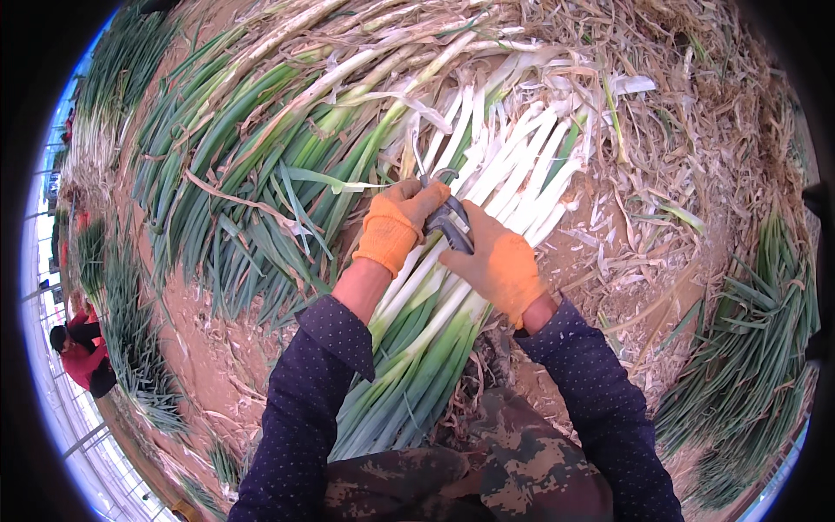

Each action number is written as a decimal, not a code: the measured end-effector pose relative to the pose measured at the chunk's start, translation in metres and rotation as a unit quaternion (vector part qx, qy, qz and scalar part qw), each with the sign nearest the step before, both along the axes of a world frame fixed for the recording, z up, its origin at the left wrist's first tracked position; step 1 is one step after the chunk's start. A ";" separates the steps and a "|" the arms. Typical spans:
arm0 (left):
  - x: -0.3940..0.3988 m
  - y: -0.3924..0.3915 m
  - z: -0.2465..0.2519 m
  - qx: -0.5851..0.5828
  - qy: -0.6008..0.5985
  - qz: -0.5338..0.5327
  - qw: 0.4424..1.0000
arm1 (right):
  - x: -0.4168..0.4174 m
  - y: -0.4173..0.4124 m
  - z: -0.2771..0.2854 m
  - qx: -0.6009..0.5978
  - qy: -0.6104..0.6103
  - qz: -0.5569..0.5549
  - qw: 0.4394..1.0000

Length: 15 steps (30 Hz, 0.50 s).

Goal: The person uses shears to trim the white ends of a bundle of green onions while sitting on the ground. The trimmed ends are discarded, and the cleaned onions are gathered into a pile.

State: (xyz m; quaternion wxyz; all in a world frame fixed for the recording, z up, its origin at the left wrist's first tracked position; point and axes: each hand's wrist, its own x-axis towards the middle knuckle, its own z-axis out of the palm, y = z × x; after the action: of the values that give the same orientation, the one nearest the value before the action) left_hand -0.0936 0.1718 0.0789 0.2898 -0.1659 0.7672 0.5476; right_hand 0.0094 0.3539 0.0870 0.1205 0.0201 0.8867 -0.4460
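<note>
A grey hand tool with thin curved metal prongs at its far end lies between my two hands, above a layer of peeled scallions. My left hand, in an orange work glove, grips it near the prongs. The tool's body is in my right hand, gloved the same way; that hand partly hides it. White stalks fan out away from me, and their green leaves run down towards my lap. Between the hands, part of the scallions is covered.
Unpeeled scallions with dry husks lie in a broad heap at the left. Another green pile is on the right. Dry peelings litter the soil. At the far left a person in red sits beside a scallion row.
</note>
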 end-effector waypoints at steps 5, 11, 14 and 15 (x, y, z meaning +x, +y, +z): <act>-0.016 -0.023 -0.019 -0.025 0.075 0.005 0.997 | -0.018 0.001 -0.014 0.077 -0.033 0.060 0.995; -0.089 -0.053 -0.036 -0.422 0.333 -0.169 0.826 | -0.042 0.026 -0.009 0.065 -0.071 0.094 0.991; -0.099 -0.060 -0.036 -0.335 0.249 -0.226 0.880 | -0.035 0.018 0.005 0.030 -0.010 -0.041 0.999; -0.093 -0.064 -0.036 -0.297 0.218 -0.240 0.898 | -0.031 0.016 0.009 0.014 -0.045 -0.102 0.994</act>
State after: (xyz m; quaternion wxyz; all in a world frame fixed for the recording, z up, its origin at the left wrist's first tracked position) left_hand -0.1870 0.1075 0.0428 0.1754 0.0684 0.9547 0.2305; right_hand -0.0216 0.3699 0.0955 0.1139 0.1325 0.8798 -0.4421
